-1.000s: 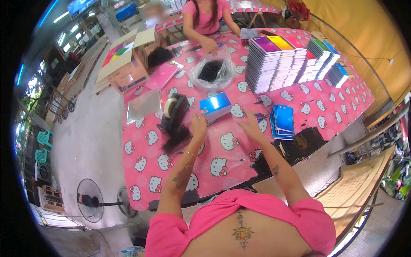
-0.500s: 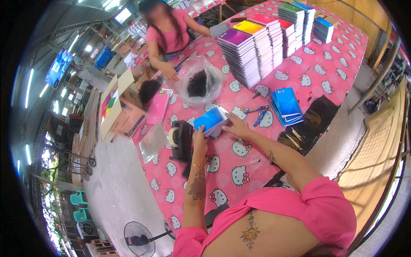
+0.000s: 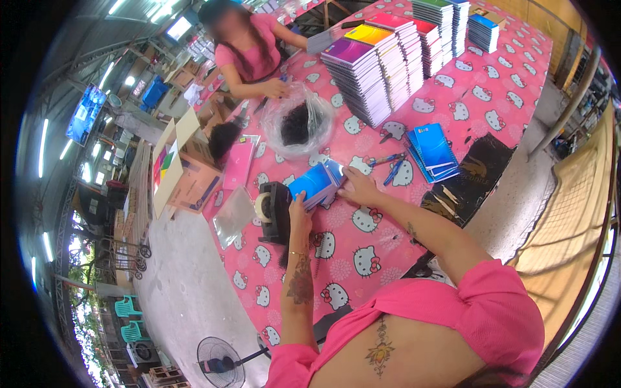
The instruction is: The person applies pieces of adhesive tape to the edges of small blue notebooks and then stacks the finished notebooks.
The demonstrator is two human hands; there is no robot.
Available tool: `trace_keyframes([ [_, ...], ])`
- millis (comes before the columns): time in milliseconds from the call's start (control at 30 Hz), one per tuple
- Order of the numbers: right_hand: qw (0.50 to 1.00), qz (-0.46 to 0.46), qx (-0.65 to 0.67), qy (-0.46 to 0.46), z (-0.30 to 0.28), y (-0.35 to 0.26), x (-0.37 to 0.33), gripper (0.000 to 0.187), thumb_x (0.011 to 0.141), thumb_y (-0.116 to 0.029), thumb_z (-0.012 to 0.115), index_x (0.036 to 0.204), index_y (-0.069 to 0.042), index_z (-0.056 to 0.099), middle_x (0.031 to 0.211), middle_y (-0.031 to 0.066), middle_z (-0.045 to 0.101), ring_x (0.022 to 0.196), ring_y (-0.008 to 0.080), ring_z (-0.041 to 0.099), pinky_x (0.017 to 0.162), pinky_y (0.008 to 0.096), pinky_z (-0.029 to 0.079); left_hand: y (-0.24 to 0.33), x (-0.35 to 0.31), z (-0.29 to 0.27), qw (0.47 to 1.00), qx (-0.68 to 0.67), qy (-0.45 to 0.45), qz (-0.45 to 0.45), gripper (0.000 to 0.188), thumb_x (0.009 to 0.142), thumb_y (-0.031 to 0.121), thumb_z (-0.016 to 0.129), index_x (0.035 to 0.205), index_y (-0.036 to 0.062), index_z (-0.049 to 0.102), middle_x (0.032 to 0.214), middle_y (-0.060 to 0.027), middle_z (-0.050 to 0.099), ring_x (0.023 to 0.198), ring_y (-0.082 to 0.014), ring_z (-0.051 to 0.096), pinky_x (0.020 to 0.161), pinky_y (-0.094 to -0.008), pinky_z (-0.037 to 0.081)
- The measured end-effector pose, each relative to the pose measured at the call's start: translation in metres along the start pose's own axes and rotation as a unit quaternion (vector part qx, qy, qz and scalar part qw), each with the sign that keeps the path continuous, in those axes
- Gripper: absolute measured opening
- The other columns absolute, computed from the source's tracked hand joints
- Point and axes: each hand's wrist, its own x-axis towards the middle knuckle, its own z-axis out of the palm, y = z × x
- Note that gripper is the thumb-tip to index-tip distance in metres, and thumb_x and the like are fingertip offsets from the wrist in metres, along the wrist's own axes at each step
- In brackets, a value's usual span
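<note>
Over the table's near part, my two hands have a small stack of blue-covered notebooks between them. My left hand closes on the stack's near left edge, thumb on the top cover. At the right edge, my right hand pinches a partly turned-out notebook, whose blue cover shows beside the top one. How many notebooks are in the stack I cannot tell. Just left of my left hand stands a black tape dispenser. More blue spiral notebooks lie fanned to the right, near some blue pens.
Tall stacks of spiral notebooks rise at the back right. Beyond my hands sits a clear plastic bag with black contents. A pink notebook, clear plastic sleeves and an open carton are at left. A co-worker works across the table.
At the stack's right edge, white pages showed before; now a second blue cover shows there. The co-worker's hand beside the plastic bag has moved farther back.
</note>
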Motion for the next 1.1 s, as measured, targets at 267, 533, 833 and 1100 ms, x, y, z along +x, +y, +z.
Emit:
trace_keyframes([
  [267,0.998,-0.058,-0.030,-0.005,-0.015,-0.012,-0.011,0.070,0.079,-0.042,0.068,0.139,-0.011,0.051,0.146,0.0184,0.042,0.133,0.0335,0.044,0.104,0.0538,0.035,-0.006,0.005,-0.018,1.000,-0.016,-0.001,0.004,0.049,0.092,0.030,0.063,0.129,0.0042,0.046,0.127,-0.0130,0.051,0.117,-0.0286,0.052,0.096,-0.0528,0.042],
  [533,0.996,-0.087,-0.026,-0.006,-0.023,-0.005,-0.014,0.060,0.078,-0.039,0.067,0.132,-0.014,0.060,0.140,0.0179,0.047,0.128,0.0326,0.048,0.103,0.0535,0.035,-0.003,-0.001,-0.013,1.000,-0.012,-0.015,0.001,0.054,0.092,0.033,0.062,0.134,0.0040,0.043,0.129,-0.0114,0.052,0.116,-0.0277,0.053,0.092,-0.0499,0.047],
  [833,0.912,0.071,0.403,-0.041,-0.039,0.012,0.001,0.070,0.086,-0.018,0.067,0.149,-0.010,0.038,0.149,0.0124,0.040,0.139,0.0284,0.038,0.106,0.0402,0.041,0.068,-0.065,0.056,0.828,0.396,0.044,0.395,0.053,0.079,0.018,0.073,0.124,-0.0025,0.055,0.104,-0.0158,0.066,0.099,-0.0309,0.063,0.086,-0.0392,0.050],
  [1100,0.952,-0.095,0.222,-0.187,-0.132,-0.039,-0.092,0.101,0.075,-0.007,0.069,0.158,-0.013,0.012,0.162,0.0136,0.017,0.148,0.0289,0.022,0.119,0.0436,0.023,0.051,-0.140,0.103,0.558,0.710,-0.182,0.390,0.077,0.067,0.025,0.076,0.134,0.0029,0.044,0.105,-0.0195,0.060,0.100,-0.0398,0.058,0.086,-0.0476,0.050],
])
